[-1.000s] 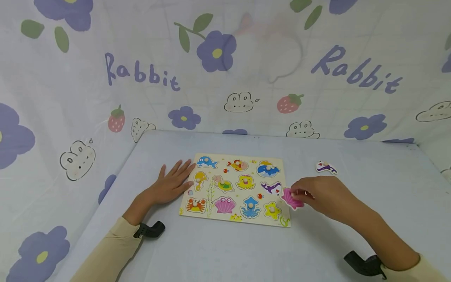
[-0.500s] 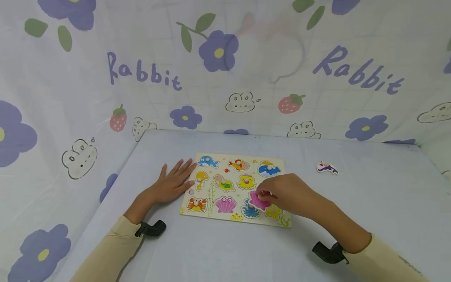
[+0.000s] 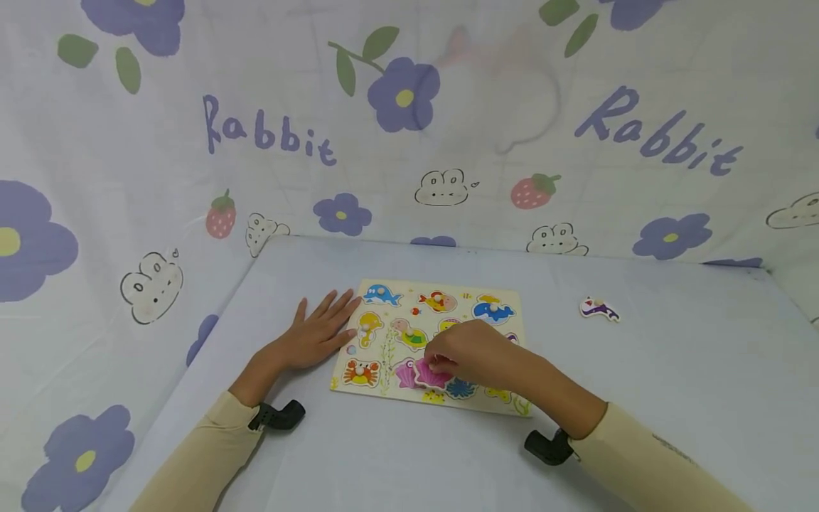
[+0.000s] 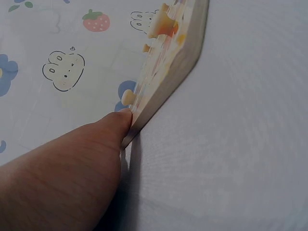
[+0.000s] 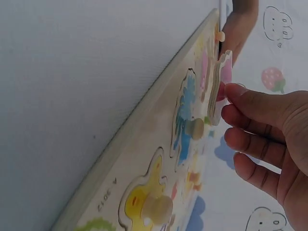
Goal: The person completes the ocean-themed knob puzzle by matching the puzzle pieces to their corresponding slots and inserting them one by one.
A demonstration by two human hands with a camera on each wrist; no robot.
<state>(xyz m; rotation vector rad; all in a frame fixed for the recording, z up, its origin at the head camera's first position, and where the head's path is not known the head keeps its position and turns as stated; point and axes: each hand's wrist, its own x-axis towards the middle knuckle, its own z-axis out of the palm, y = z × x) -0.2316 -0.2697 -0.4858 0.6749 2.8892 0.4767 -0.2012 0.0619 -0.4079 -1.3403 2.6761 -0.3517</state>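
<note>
A pink shell puzzle piece [image 3: 430, 374] is pinched by my right hand [image 3: 473, 353] just above the wooden peg puzzle board [image 3: 397, 393]. It partly covers the printed pink shell [image 3: 404, 374] in the bottom row. In the right wrist view the shell piece [image 5: 221, 86] stands clear of the board, held between thumb and fingers. My left hand [image 3: 313, 336] lies spread, its fingertips at the board's left edge; in the left wrist view its thumb touches that edge. Knobbed pieces such as the crab [image 3: 361, 372] and turtle [image 3: 409, 334] sit in the board.
A purple and white whale-like piece [image 3: 599, 309] with a knob lies on the white-covered table [image 3: 640, 398], right of the board. Behind rises a cloth backdrop [image 3: 384, 163] with flowers, rabbits and strawberries.
My right hand has carried the shell piece leftward, from the board's right edge across the octopus-like blue piece to the printed shell. The left hand has stayed at the board's edge.
</note>
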